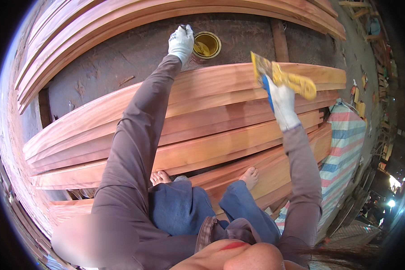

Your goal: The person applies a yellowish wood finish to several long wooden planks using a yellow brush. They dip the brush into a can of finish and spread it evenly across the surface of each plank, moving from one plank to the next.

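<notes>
My left hand (182,44), in a white glove, is closed at the left rim of a small round can (218,47) with yellowish contents. Its fingers are around something dark and slim, mostly hidden by the glove. My right hand (281,100), also gloved in white, is raised over the right part of the reddish wooden boards (211,112). It grips a putty knife (296,82) with a yellow handle and a wide, smeared blade. A blue strip (268,92) shows along the same hand; whether it is a separate tool I cannot tell.
More long boards (166,14) lie beyond the can, across a dark surface (103,74). A striped red, white and blue sheet (346,135) covers something at the right. My bare feet (250,177) are on or beside the nearer boards. Wood scraps (360,101) lie at far right.
</notes>
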Demonstrator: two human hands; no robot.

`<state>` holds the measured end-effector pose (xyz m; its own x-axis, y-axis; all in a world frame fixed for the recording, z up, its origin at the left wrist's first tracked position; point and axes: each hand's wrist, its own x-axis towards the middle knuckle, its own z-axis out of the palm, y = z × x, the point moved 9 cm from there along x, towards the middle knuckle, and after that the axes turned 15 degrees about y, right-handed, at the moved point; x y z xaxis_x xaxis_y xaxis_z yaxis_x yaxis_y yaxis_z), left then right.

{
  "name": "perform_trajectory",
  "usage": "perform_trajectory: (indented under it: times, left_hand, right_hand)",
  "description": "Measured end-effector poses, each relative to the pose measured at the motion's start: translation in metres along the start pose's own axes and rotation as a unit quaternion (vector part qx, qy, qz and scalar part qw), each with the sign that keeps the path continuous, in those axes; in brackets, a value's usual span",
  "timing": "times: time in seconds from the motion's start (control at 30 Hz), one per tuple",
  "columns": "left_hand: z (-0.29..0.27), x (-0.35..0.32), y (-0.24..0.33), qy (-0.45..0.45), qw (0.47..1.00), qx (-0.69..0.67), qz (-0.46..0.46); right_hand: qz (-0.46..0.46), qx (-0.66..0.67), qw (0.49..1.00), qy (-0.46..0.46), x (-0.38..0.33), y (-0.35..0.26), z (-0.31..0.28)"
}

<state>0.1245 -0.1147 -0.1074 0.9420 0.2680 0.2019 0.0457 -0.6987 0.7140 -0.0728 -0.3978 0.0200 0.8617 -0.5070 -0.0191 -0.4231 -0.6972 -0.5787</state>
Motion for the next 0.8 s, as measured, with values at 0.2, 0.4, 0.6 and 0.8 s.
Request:
perform_trajectory:
  times: [0.2,0.4,0.6,0.8]
  left_hand:
    - [-0.043,0.013,0.016,0.06,0.993,-0.106,-0.003]
    - [-0.08,0.011,0.049,0.095,0.987,-0.116,0.05]
    - [-0.095,0.007,0.065,0.149,0.979,-0.104,0.093]
    - [-0.092,-0.01,0.083,0.123,0.979,-0.113,0.117]
  right_hand:
    - [0.169,0.386,0.907,-0.007,0.042,-0.018,0.103]
    - [0.17,0.386,0.907,0.009,0.066,-0.026,0.171]
    - [0.194,0.426,0.883,0.019,0.065,-0.034,0.196]
    - [0.228,0.453,0.862,-0.022,0.052,-0.031,0.204]
